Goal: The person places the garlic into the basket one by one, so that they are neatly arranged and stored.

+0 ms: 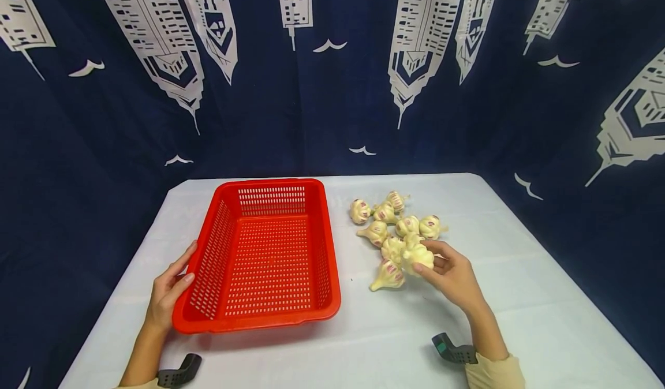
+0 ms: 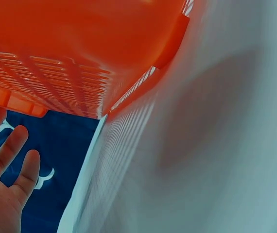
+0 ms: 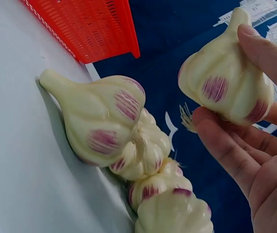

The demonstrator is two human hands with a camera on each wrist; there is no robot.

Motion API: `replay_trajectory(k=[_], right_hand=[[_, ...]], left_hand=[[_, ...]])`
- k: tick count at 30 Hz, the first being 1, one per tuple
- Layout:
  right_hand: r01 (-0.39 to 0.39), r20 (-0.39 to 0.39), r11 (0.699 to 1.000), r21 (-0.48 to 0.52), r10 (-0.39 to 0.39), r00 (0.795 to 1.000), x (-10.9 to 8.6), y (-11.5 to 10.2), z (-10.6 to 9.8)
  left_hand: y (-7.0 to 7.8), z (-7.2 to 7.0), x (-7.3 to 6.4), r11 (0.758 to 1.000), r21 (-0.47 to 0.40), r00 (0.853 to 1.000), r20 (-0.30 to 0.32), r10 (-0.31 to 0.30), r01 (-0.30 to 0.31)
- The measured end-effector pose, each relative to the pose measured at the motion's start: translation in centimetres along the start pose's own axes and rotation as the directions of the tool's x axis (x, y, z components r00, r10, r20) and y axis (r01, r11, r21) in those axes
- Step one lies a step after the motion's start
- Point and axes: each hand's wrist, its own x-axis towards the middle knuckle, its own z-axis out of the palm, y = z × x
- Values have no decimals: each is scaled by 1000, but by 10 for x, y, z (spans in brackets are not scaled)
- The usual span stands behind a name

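Observation:
My right hand pinches a cream-coloured garlic bulb between thumb and fingers; purple streaks mark its side. In the head view it overlaps several other bulbs lying on the table. One loose garlic bulb lies just left of that hand, its stem toward the front. At the left, a red perforated plastic basket stands with nothing inside. My left hand rests at the basket's left side, its fingertips by the rim. The left wrist view shows that hand's fingers extended and spread beside the basket wall.
A white cloth covers the table. More garlic bulbs lie in a loose group right of the basket. Behind and around the table hangs a dark blue curtain with white building prints.

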Motion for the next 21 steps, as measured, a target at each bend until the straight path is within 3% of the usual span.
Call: replay_trajectory(k=[13, 21], right_hand=[[-32, -42, 999, 32, 33, 999, 25, -5, 10], [-34, -35, 993, 109, 38, 999, 40, -12, 21]], left_hand=[[-1, 0, -1, 1000, -16, 1000, -4, -7, 7], [-2, 0, 0, 1000, -26, 1000, 6, -1, 1]])
